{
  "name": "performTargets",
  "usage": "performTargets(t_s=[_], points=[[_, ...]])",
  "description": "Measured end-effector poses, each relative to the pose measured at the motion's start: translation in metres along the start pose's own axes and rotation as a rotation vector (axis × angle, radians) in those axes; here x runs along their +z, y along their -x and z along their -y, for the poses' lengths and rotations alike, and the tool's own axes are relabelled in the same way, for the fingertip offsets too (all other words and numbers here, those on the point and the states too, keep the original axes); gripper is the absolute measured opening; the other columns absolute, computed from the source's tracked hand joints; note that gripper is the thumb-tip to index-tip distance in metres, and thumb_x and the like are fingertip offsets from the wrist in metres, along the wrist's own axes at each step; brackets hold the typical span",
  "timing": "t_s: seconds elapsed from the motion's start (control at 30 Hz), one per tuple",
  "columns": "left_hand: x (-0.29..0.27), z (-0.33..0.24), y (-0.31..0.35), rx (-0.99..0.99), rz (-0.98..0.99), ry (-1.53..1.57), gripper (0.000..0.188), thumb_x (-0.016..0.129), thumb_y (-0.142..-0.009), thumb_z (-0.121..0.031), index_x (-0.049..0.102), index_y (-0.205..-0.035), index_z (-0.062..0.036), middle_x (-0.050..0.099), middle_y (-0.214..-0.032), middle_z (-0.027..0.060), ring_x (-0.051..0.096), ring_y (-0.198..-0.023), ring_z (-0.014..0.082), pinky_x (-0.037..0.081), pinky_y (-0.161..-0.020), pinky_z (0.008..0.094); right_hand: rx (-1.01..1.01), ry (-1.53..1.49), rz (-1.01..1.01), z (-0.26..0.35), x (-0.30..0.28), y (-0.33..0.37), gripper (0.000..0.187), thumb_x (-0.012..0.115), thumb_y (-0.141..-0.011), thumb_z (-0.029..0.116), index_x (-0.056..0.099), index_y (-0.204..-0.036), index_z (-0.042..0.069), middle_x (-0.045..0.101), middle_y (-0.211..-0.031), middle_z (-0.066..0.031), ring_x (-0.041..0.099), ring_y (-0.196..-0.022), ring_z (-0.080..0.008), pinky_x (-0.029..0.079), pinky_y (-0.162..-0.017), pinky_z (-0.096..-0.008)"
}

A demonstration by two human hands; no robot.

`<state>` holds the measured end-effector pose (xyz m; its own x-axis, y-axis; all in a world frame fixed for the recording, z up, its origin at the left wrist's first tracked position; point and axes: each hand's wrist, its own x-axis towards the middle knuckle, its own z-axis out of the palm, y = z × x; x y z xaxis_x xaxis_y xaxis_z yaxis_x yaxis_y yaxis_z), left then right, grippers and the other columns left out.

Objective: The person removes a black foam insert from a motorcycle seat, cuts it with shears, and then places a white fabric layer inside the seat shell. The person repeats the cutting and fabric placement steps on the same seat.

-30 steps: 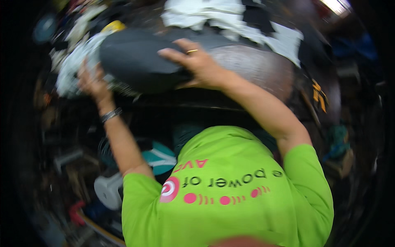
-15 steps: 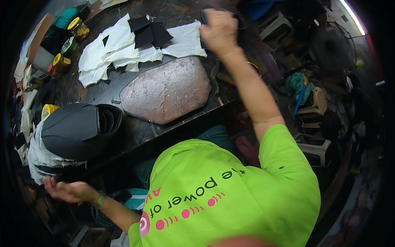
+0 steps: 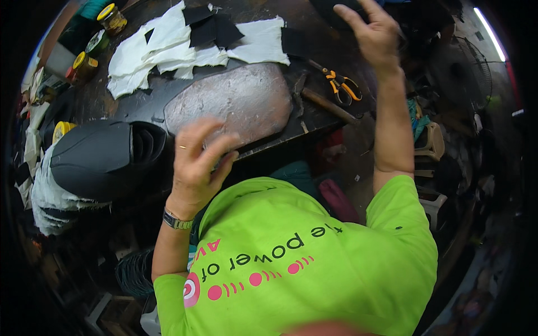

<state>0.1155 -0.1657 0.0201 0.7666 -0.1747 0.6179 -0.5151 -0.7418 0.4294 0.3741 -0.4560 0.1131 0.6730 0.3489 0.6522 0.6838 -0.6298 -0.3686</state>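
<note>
fingers of my left hand [image 3: 196, 162] are spread and curled in the air, grasping nothing, raised above the near edge of the dark bench [image 3: 314, 53]. just to its left sits the black moulded shell with ribbed vents [image 3: 103, 157], resting on ragged white cloth [image 3: 47, 196]. beyond my hand lies the grey, rough-surfaced oval slab [image 3: 235, 103], flat on the bench. my right hand [image 3: 374, 33] is lifted at the far side, fingers loose and released; a dark shape sits behind it, and i cannot tell whether it touches. near that arm lie orange-handled scissors [image 3: 342, 87] and a wooden-handled tool [image 3: 330, 105]. white fabric scraps [image 3: 168, 47] with black patches [image 3: 213, 28] lie further back, yellow-lidded jars [image 3: 84, 64] to the left.
</note>
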Motion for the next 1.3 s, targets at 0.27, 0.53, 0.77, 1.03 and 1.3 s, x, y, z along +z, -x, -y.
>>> performTargets(t_s=[0.27, 0.53, 0.77, 1.03, 1.3], points=[[-0.012, -0.007, -0.031, -0.175, -0.188, 0.049, 0.089, 0.091, -0.073, -0.028, 0.051, -0.149, -0.0046, 0.050, -0.137, 0.0150, 0.067, -0.096, 0.0223, 0.057, -0.083, 0.0339, 0.196, -0.803, 0.680, 0.119, 0.007, -0.046, 0.025, 0.075, -0.092, 0.024, 0.075, -0.107, 0.004, 0.072, -0.098, -0.0045, 0.066, -0.090, -0.0120, 0.052, -0.083, -0.0257], [-0.025, 0.027, -0.030, -0.238, -0.258, 0.111, 0.029, 0.071, -0.095, -0.010, 0.070, -0.124, -0.0053, 0.066, -0.084, 0.0041, 0.057, -0.064, 0.0103, 0.049, -0.059, 0.0269, 0.453, -1.251, 0.848, 0.084, 0.055, -0.078, 0.032, 0.071, -0.097, 0.031, 0.071, -0.115, 0.004, 0.073, -0.091, -0.0062, 0.070, -0.074, -0.0167, 0.058, -0.070, -0.0284], [0.022, 0.025, 0.002, -0.864, -0.064, 0.646, 0.024, 0.065, -0.101, -0.010, 0.058, -0.121, 0.0014, 0.067, -0.079, 0.0041, 0.061, -0.054, 0.0071, 0.046, -0.047, 0.0219, 0.120, -0.607, 0.201, 0.069, 0.097, -0.022, 0.033, 0.064, -0.103, 0.023, 0.064, -0.123, -0.002, 0.067, -0.098, -0.0034, 0.060, -0.087, -0.0124, 0.050, -0.080, -0.0256], [0.030, 0.003, 0.038, -0.930, -0.076, 0.628, 0.087, 0.074, -0.092, -0.004, 0.021, -0.161, -0.0027, 0.065, -0.078, 0.0049, 0.067, -0.062, 0.0093, 0.051, -0.051, 0.0210, 0.143, -0.419, 0.213, 0.067, 0.065, 0.111, 0.050, 0.079, -0.090, 0.014, 0.063, -0.136, 0.007, 0.063, -0.117, -0.0072, 0.063, -0.109, -0.0156, 0.050, -0.097, -0.0305], [0.002, 0.007, 0.011, -0.703, -0.179, 0.376, 0.060, 0.080, -0.090, -0.009, 0.055, -0.145, -0.0043, 0.060, -0.075, -0.0009, 0.054, -0.066, 0.0023, 0.046, -0.060, 0.0178, 0.291, -0.326, 0.209, 0.038, 0.042, 0.161, 0.035, 0.077, -0.087, 0.010, 0.069, -0.120, 0.001, 0.069, -0.108, -0.0124, 0.068, -0.099, -0.0249, 0.053, -0.091, -0.0343]])
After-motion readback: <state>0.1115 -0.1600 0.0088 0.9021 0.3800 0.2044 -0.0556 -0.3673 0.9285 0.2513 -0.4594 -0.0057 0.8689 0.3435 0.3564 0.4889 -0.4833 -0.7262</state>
